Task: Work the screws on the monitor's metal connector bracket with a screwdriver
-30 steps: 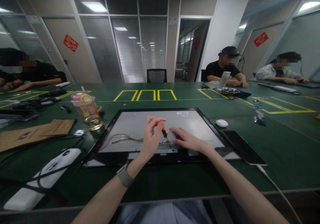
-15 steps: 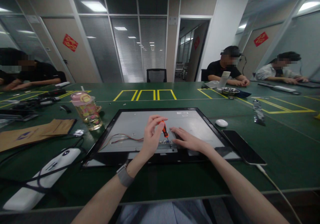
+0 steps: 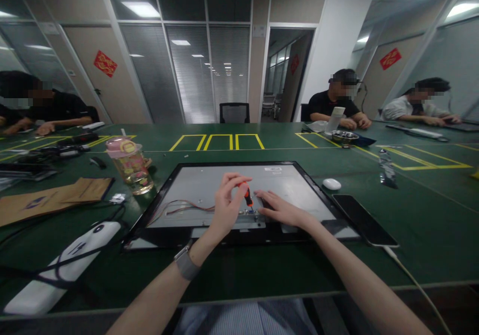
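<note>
My left hand [image 3: 228, 200] grips an orange and black screwdriver [image 3: 248, 195] by the top of its handle, between fingers and thumb. The tool leans slightly, its tip down at a small circuit board [image 3: 251, 212] near the lower edge of a display panel [image 3: 209, 180]. That panel lies flat, with a grey metal back and a black frame. My right hand [image 3: 279, 208] rests on the metal just right of the screwdriver, fingers stretched out and holding nothing. Thin coloured wires [image 3: 187, 204] run from the board's area to the panel's left side.
Left of the panel stand a pink-lidded bottle [image 3: 130, 168], a brown paper bag [image 3: 56, 200] and a white power bank-like device [image 3: 67, 265] under black cables. On the right lie a white earbud case [image 3: 331, 184] and a phone [image 3: 364, 220] on a cable. Several people sit across the table.
The screwdriver's handle has tilted very slightly in my left hand. My right hand stays in place. A person at the far left has shifted a hand.
</note>
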`<state>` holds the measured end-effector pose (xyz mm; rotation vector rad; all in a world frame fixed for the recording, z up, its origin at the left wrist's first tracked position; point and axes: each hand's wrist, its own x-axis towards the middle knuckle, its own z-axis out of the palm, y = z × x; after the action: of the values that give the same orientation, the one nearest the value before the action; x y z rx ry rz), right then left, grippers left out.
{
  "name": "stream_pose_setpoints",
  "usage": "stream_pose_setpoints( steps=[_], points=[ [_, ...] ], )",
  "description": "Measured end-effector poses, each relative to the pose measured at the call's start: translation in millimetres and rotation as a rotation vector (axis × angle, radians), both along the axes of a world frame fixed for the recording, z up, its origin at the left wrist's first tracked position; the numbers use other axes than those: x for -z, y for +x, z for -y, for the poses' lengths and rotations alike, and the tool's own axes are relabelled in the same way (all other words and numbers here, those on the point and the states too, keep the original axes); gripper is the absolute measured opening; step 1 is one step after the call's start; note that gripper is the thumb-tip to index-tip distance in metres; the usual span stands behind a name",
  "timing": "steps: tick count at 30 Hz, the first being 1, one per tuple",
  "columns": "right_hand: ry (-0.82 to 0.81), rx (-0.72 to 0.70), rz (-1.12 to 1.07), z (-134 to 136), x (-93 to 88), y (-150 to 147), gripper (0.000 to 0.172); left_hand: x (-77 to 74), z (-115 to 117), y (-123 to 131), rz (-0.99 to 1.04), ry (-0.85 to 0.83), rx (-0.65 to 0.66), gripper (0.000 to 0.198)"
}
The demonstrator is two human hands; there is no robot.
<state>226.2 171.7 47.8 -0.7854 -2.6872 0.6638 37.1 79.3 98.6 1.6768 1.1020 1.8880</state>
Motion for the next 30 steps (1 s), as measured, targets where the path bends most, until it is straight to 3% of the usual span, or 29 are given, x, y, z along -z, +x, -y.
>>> stream_pose_setpoints(
  steps=[6, 14, 21, 30],
  points=[
    [-0.009, 0.003, 0.004, 0.1, 0.2, -0.1, 0.057, 2.4, -1.0, 0.2, -0.01, -0.032, -0.043, 0.021],
    [-0.021, 0.019, 0.001, 4.2, -5.6, -1.3, 0.053, 1.3, -0.5, -0.6, 0.046, -0.048, 0.064, 0.027],
    [-0.016, 0.001, 0.0, -0.1, 0.4, 0.2, 0.057, 2.0, -2.1, -0.4, -0.001, 0.007, -0.03, 0.013],
    [0.005, 0.0, -0.004, -0.7, 0.7, -0.1, 0.056, -0.2, -0.7, -1.6, 0.005, -0.038, 0.042, 0.026]
  ],
)
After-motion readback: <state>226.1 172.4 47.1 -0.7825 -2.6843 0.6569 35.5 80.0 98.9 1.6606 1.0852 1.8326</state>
